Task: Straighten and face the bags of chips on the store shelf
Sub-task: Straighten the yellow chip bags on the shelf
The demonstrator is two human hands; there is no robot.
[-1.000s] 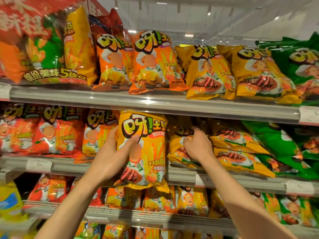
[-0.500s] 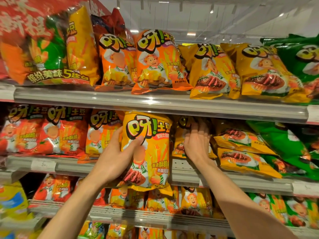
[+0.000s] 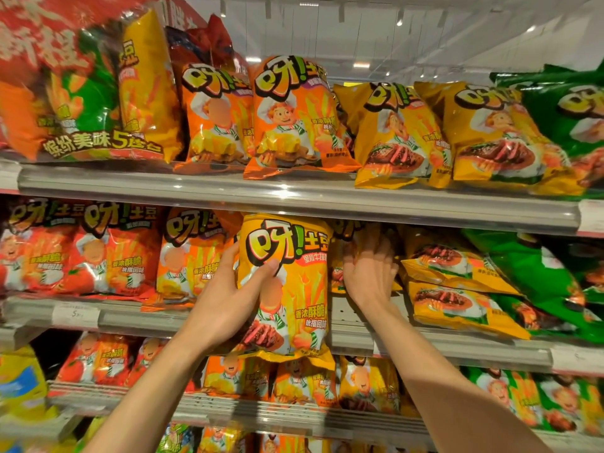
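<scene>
Now, with my left hand [image 3: 225, 302] gripping the yellow bag [image 3: 287, 289] upright in front of the middle shelf [image 3: 425, 341], my right hand [image 3: 369, 273], fingers spread, should push the back bags [image 3: 338, 269] flat before I seat it label out.

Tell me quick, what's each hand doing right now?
Left hand: closed, gripping the yellow chip bag.
Right hand: open, fingers reaching against the bags at the back of the shelf.

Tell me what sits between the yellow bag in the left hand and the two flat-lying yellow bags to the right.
In the head view, the right hand reaches into that gap, fingers on another yellow bag set back on the middle shelf.
</scene>
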